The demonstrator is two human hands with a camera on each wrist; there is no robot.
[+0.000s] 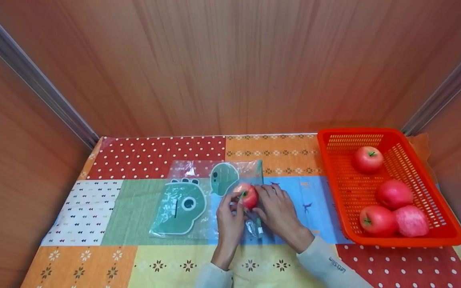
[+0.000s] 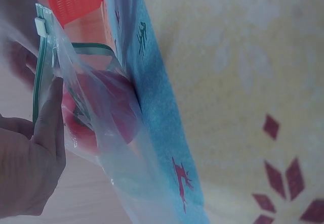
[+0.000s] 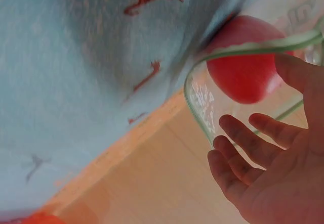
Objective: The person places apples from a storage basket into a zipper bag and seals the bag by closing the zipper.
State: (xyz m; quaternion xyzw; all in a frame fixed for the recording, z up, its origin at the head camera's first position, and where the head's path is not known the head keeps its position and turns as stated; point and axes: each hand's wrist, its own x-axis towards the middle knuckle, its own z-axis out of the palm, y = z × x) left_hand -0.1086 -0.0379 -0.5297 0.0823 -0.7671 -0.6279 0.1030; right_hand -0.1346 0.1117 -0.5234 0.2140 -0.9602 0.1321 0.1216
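Looks like the bagging step: apple (image 1: pixel 250 196) sits in the clear bag's (image 1: pixel 205 205) mouth, lower centre of head view. Left hand (image 1: pixel 230 218) seems to pinch the zip edge (image 2: pixel 42 57), partly hidden; right hand (image 1: pixel 280 208) spread loosely. Next calls for nudging apple deeper.

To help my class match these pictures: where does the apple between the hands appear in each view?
Head: the apple is below centre, slightly right.
Left wrist: left of centre, seen through clear plastic.
Right wrist: right of centre, in the upper half.
Shared landmark: the green bag edge.
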